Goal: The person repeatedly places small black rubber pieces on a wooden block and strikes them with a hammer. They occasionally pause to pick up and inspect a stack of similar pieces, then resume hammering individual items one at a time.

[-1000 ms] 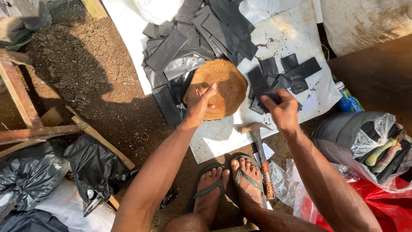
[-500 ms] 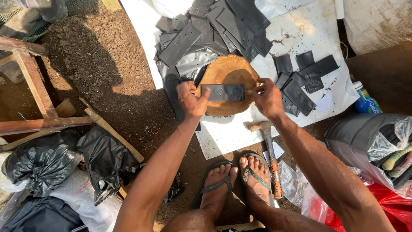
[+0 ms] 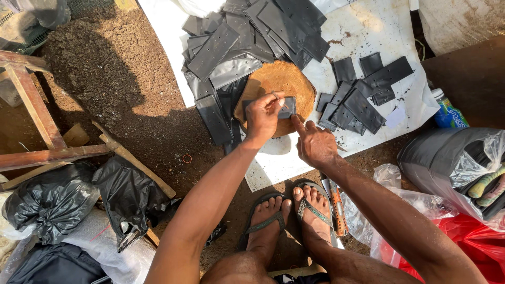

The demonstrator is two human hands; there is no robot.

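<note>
Black plastic strip (image 3: 286,107) lies on the round wooden block (image 3: 276,94), the left hand (image 3: 263,113) over it, its fingers pinching a thin metal punch (image 3: 279,99). The right hand (image 3: 314,143) presses one extended finger beside the strip, other fingers curled.

Left hand (image 3: 262,117): holds a thin stick on a dark strip (image 3: 288,108).
Right hand (image 3: 314,144): points at the round wood block (image 3: 284,79).
</note>
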